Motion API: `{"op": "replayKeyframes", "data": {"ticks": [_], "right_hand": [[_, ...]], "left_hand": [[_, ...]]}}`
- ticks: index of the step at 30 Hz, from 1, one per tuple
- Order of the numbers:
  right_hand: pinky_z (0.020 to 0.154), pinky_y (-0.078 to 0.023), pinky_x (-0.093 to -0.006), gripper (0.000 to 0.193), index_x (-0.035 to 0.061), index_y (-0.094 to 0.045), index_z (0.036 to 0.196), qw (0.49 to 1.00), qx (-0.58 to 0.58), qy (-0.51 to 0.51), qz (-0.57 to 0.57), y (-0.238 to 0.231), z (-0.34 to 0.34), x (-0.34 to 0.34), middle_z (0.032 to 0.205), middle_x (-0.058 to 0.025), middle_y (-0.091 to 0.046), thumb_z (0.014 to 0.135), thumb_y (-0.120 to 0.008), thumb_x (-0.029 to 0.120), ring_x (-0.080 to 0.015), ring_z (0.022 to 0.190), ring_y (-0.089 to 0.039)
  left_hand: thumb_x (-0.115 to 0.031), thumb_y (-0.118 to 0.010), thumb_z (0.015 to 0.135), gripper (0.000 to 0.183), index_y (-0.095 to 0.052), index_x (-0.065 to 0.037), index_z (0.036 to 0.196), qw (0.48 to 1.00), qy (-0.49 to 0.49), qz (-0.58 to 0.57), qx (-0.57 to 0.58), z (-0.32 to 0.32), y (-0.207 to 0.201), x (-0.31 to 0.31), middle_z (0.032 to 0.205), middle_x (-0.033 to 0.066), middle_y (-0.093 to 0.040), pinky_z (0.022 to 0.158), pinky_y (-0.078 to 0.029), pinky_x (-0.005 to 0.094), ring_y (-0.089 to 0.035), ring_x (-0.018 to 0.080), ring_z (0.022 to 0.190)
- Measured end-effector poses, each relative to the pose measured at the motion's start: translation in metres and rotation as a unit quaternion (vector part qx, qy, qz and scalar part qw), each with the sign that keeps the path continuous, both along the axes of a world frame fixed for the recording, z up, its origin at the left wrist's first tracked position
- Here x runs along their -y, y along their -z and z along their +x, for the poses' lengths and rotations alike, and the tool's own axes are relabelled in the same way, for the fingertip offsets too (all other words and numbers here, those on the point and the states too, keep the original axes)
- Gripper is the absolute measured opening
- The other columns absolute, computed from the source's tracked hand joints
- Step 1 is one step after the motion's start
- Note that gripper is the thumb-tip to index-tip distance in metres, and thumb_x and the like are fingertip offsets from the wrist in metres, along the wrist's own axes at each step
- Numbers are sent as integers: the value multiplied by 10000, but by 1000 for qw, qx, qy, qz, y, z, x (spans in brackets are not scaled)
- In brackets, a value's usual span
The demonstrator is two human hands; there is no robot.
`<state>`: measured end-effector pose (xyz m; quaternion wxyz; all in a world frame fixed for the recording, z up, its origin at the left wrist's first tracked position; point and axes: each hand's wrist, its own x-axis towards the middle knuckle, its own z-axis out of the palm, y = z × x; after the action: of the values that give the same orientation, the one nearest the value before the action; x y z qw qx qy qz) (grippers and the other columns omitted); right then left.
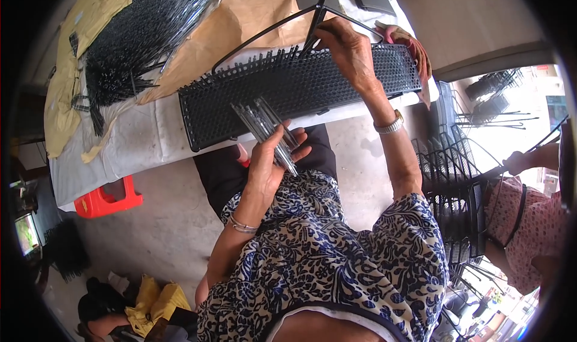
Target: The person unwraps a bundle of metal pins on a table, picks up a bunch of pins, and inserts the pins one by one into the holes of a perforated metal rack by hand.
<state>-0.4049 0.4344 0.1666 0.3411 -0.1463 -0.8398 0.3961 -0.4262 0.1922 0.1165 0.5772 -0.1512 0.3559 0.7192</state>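
A long black perforated metal rack (240, 111) lies across the near part of the table, with several thin strips standing up along its far edge. My left hand (267, 162) is closed around a bundle of thin, shiny grey strips (259, 129), held just in front of the rack's near edge. Above the rack's far edge, my right hand (351, 51) has thumb and fingers pinched together. Whatever sits in that pinch is hidden by the fingers. Black bent rods (317, 18) rise right beside those fingertips.
A large pile of thin dark strips (135, 39) lies on brown paper (234, 9) at the far left. White sheeting (144, 144) covers the table. A reddish cloth (415, 51) touches the rack's right end. Beneath is a red stool (108, 201). Black racks (448, 180) and another person (517, 222) are at right.
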Motion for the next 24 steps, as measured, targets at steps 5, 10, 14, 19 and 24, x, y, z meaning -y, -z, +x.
{"op": "replayKeyframes", "data": {"ticks": [5, 10, 14, 19, 24], "right_hand": [[635, -511, -273, 126, 35, -649, 983, 997, 68, -5, 48, 12, -1, -4, 800, -71, -676, 875, -611, 89, -152, 693, -648], [679, -515, -295, 191, 53, -664, 1043, 982, 127, -40, 130, 25, -3, -7, 861, -91, -687, 882, -620, 147, -186, 746, -669], [617, -505, -298, 203, 48, -663, 1037, 983, 130, 36, 127, 25, 8, 6, 815, -116, -675, 881, -626, 173, -202, 685, -657], [521, -485, -284, 341, -20, -639, 962, 983, 129, -14, -131, 12, 24, 38, 718, -108, -641, 890, -631, 314, -139, 604, -617], [548, -466, -219, 315, -25, -604, 1016, 919, 159, -152, -326, 21, 26, 57, 781, -41, -622, 903, -626, 268, -87, 629, -564]], "left_hand": [[-210, -465, 979, 260, -500, -48, 1180, 1000, 7, -5, -13, 1, -2, -1, 1048, 155, -612, 851, -541, 463, -619, 204, 932], [-229, -497, 970, 219, -512, -74, 1125, 999, -5, -31, -34, 1, -1, 0, 996, 116, -612, 791, -539, 371, -548, 104, 733], [-259, -562, 942, 307, -509, -40, 1150, 999, -13, -20, -46, 1, 3, 2, 927, 115, -630, 610, -501, 287, -504, 95, 714], [-264, -590, 929, 307, -530, -38, 1128, 998, -3, 13, -67, 3, -5, -4, 925, 128, -639, 550, -398, 225, -451, 79, 679], [-238, -598, 923, 287, -535, -37, 1118, 996, 34, 21, -81, 4, -12, -8, 948, 148, -660, 520, -357, 203, -435, 67, 651]]}}
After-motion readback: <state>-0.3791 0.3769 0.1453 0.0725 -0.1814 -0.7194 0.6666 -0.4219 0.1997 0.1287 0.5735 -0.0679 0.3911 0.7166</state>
